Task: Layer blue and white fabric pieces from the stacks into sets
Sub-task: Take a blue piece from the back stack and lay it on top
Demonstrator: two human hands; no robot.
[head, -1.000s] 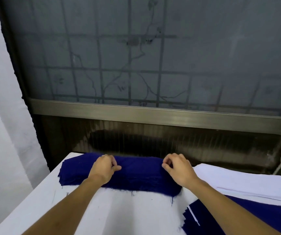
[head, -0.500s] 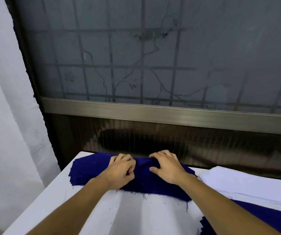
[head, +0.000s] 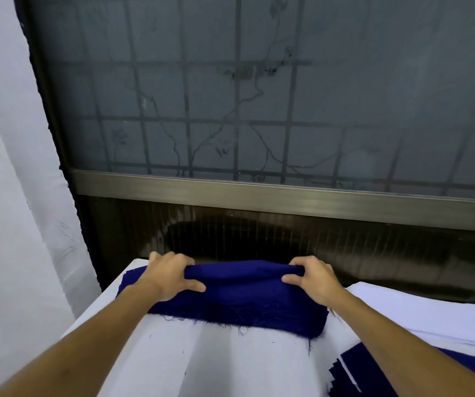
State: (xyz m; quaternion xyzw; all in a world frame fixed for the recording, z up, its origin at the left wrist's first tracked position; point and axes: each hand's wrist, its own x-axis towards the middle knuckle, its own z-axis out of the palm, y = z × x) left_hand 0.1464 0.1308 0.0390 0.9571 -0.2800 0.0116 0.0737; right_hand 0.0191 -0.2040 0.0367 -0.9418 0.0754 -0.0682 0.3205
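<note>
My left grip (head: pixel 170 277) clamps the left end of the blue fabric stack (head: pixel 239 302), fingers curled over its far edge and thumb pressed against the near side. My right grip (head: pixel 313 282) clamps the right end in the same manner. Between the two grips, the upper layers rise in a rounded ridge. The stack lies at the far left of the white surface (head: pixel 202 365), frayed edge toward me. The white fabric stack (head: pixel 431 316) lies just beside it on the right. Blue pieces with white between them (head: pixel 465 373) lie at the lower right.
</note>
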